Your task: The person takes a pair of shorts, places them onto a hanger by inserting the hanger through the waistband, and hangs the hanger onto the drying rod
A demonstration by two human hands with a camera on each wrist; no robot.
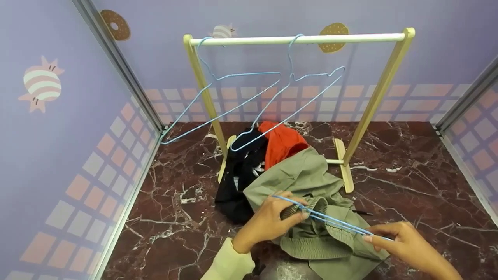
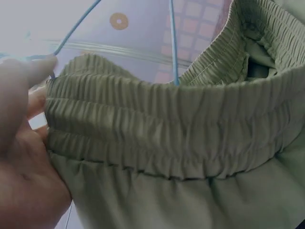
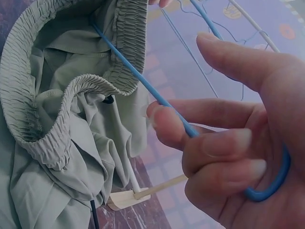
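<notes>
Olive-green pants (image 1: 299, 171) with a gathered elastic waistband (image 1: 317, 252) lie bunched in front of me, their waist end raised toward my hands. A blue wire clothes hanger (image 1: 338, 223) slants over the waistband, seen nearly edge-on. My left hand (image 1: 268, 219) pinches the waistband's edge, with the hanger wire at its fingertips; the left wrist view shows thumb and fingers at that edge. Curled fingers of my right hand (image 1: 404, 241) grip the hanger's other end. In the right wrist view, the hanger wire (image 3: 138, 76) runs from those fingers into the waist opening.
A wooden rack (image 1: 272, 40) stands behind, with two blue hangers (image 1: 249, 103) on its bar. Black clothing (image 1: 237, 182) and a red garment (image 1: 282, 144) lie under it, partly beneath the pants. Patterned walls (image 1: 46, 155) enclose the dark marbled surface (image 1: 175, 202).
</notes>
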